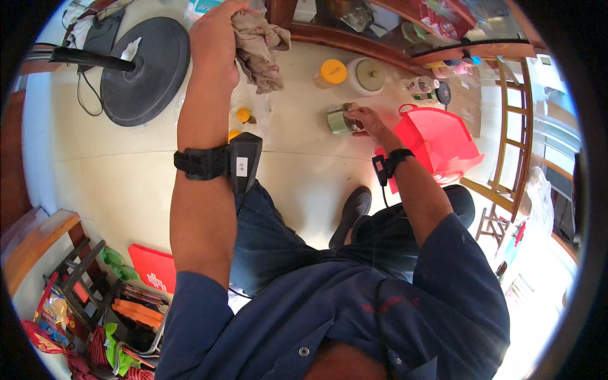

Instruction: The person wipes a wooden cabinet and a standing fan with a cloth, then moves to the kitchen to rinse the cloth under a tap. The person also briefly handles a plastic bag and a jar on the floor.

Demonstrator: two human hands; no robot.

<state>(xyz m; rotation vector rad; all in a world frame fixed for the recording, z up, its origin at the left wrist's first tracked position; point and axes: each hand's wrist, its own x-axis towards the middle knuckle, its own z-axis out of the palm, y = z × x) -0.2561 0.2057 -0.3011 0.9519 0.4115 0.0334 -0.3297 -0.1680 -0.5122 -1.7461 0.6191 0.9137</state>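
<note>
"One?"
"Crumpled beige cloth (261, 50), top, left of centre, against my left hand (215, 28); finger closure, cannot tell."
"Two?"
"Clear-and-green cylindrical jar (338, 121), upper centre-right, fingers clamped: my right hand (370, 120)."

Left hand (214, 37) cropped, jar (338, 120) partly hidden
</note>
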